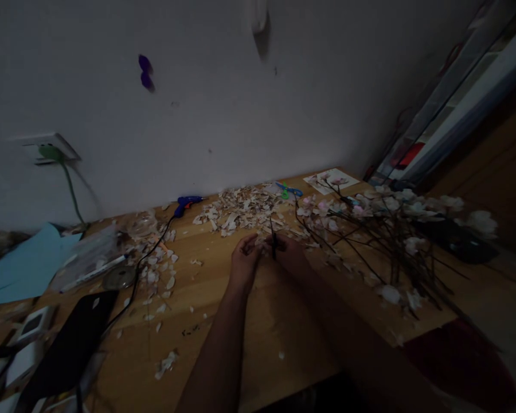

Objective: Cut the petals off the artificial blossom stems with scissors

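Over the middle of the wooden table, my left hand (243, 265) has its fingers pinched on a small pale scrap (261, 243), like those lying about. Close beside it on the right, my right hand (293, 254) is closed around dark scissors (273, 244), their thin tip pointing up and away from me. The scissors are right next to the scrap; in the dim light I cannot tell whether the blades touch it. Just beyond both hands lies a heap of pale shavings (251, 205).
A blue glue gun (184, 204) lies at the table's back, its black cord running left. Blue scissors (290, 190) rest behind the heap. Branches with white and pink artificial flowers (387, 201) cover the right side. Loose petals (152, 275), a plastic bag (90, 252) and a black slab (73, 338) lie left.
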`<act>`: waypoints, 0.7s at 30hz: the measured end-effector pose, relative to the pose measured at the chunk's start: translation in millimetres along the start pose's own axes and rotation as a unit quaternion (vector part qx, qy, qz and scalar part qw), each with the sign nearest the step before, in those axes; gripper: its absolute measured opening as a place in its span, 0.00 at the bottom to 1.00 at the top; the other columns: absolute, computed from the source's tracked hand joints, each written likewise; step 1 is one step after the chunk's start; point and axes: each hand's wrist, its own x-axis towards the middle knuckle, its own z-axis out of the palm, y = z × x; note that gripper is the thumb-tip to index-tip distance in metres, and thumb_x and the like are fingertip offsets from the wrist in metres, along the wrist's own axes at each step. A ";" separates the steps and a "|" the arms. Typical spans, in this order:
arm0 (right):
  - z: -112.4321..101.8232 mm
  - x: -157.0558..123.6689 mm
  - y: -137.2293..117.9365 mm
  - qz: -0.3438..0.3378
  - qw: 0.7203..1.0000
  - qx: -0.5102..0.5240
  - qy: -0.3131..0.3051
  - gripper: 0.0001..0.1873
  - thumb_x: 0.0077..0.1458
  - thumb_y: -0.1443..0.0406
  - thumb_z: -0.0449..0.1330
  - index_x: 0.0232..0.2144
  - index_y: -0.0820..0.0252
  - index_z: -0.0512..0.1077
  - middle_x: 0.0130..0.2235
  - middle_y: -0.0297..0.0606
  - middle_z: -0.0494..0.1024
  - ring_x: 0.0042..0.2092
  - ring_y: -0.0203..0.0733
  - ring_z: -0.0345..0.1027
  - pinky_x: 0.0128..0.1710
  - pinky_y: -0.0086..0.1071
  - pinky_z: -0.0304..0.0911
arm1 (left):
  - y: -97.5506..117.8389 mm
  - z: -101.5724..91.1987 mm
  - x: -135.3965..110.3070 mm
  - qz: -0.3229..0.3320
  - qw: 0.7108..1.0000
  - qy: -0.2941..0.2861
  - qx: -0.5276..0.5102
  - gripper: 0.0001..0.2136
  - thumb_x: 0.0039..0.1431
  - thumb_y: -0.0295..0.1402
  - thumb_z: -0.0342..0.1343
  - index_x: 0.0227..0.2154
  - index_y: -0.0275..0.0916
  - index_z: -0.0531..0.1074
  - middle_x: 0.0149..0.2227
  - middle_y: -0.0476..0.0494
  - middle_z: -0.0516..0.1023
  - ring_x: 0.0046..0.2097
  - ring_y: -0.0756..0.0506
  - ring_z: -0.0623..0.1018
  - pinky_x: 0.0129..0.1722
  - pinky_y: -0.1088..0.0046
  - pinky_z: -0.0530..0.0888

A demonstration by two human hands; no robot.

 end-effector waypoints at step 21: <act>0.1 1.9 3.8 0.004 1.000 0.026 -0.011 0.20 0.42 0.54 0.67 0.35 0.60 0.75 0.34 0.39 0.80 0.37 0.44 0.73 0.38 0.36 0.69 | 1.3 -1.0 0.3 0.095 0.990 0.043 0.098 0.14 0.50 0.36 0.64 0.41 0.38 0.75 0.36 0.42 0.79 0.38 0.46 0.79 0.41 0.69 0.73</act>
